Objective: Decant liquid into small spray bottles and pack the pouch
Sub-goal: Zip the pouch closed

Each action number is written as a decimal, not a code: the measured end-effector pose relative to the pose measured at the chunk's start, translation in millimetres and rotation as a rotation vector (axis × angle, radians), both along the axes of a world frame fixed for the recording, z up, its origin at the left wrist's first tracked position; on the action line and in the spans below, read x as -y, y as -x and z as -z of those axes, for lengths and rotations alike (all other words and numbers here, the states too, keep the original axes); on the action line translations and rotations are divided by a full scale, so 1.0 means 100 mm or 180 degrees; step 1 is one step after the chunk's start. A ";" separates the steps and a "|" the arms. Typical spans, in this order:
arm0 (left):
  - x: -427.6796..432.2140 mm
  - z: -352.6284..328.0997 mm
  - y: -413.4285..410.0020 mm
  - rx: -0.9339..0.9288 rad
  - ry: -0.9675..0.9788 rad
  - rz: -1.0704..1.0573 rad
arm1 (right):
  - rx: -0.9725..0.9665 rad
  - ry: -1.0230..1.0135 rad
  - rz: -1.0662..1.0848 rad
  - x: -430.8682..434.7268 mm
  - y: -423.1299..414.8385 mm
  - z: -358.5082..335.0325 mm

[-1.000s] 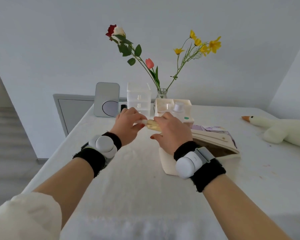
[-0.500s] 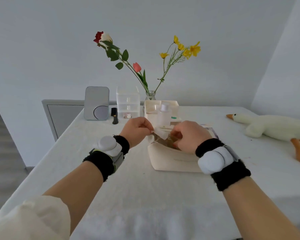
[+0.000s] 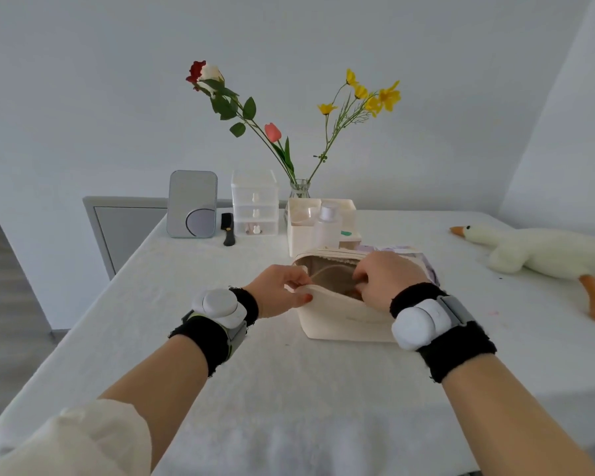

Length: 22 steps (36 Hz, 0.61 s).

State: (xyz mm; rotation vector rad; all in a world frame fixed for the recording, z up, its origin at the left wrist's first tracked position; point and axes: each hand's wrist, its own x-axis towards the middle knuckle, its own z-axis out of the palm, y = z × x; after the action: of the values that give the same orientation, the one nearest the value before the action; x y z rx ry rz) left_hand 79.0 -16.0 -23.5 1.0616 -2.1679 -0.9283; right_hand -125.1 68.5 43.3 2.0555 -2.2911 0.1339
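- Two hands meet at a cream pouch in the middle of the frame, on a white table.
- The left hand pinches the pouch's near rim at its left corner, holding the mouth open.
- The right hand dips into the opening with its fingers curled. Whether they grip anything inside cannot be told.
- A second ago both hands held a small yellowish spray bottle above the table. It is now out of sight, probably inside the pouch, so packing seems under way.
- Behind the pouch stand a white organiser box holding a clear bottle, a vase of flowers, small drawers, a grey mirror and a black comb.
- A plush goose lies at the right edge, well apart.
- Nothing appears to block the pouch's mouth.
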 end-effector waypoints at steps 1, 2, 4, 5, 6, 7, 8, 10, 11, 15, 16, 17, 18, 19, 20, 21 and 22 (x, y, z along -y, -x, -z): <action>0.01 0.01 -0.01 -0.0015 0.0053 -0.0003 | 0.0080 0.0200 -0.0031 -0.01 0.01 0.01; 0.02 0.03 -0.02 -0.0041 0.0118 -0.0013 | 0.0187 0.0437 -0.0040 -0.02 0.03 0.03; 0.03 0.05 -0.03 -0.0145 0.0185 -0.0066 | 0.0390 0.0983 -0.0068 -0.03 0.08 0.08; 0.04 0.06 -0.03 -0.0252 0.0138 -0.0119 | 0.0412 0.1251 -0.0113 -0.03 0.10 0.12; 0.04 0.06 -0.03 -0.0389 0.0062 -0.0171 | 0.0386 0.1441 -0.0178 -0.02 0.12 0.15; 0.04 0.05 -0.03 -0.0529 -0.0004 -0.0224 | 0.0363 0.1509 -0.0252 -0.01 0.14 0.18; 0.05 0.05 -0.04 -0.0636 -0.0036 -0.0283 | 0.0393 0.1478 -0.0336 0.01 0.15 0.21; 0.08 0.02 -0.09 -0.0742 -0.0022 -0.0400 | 0.0453 0.1255 -0.0483 0.02 0.17 0.25; 0.10 0.00 -0.14 -0.0773 -0.0001 -0.0457 | 0.0382 0.1126 -0.0538 0.01 0.17 0.27; 0.21 -0.08 -0.45 -0.0725 0.0144 -0.0572 | 0.0159 0.0979 -0.0737 0.00 0.18 0.31; 0.22 -0.10 -0.54 -0.0715 0.0191 -0.0606 | 0.0190 0.1014 -0.0784 0.01 0.14 0.30; 0.23 -0.12 -0.63 -0.0735 0.0218 -0.0658 | 0.0242 0.1043 -0.0831 0.03 0.09 0.30; 0.24 -0.13 -0.72 -0.0760 0.0243 -0.0718 | 0.0300 0.1064 -0.0882 0.05 0.02 0.29; 0.24 -0.15 -0.80 -0.0770 0.0293 -0.0790 | 0.0339 0.1085 -0.0945 0.08 -0.06 0.29; 0.24 -0.16 -0.90 -0.0761 0.0359 -0.0880 | 0.0356 0.1117 -0.1028 0.11 -0.16 0.28; 0.24 -0.16 -0.98 -0.0771 0.0390 -0.0973 | 0.0372 0.1160 -0.1118 0.14 -0.27 0.28; 0.23 -0.16 -1.07 -0.0826 0.0365 -0.1061 | 0.0409 0.1204 -0.1208 0.18 -0.36 0.29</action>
State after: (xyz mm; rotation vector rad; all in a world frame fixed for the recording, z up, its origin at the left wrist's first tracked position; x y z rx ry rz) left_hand 186.4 -39.4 -7.8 1.1334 -1.7450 -0.7332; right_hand -88.7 51.0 14.6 2.2859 -1.7282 0.6764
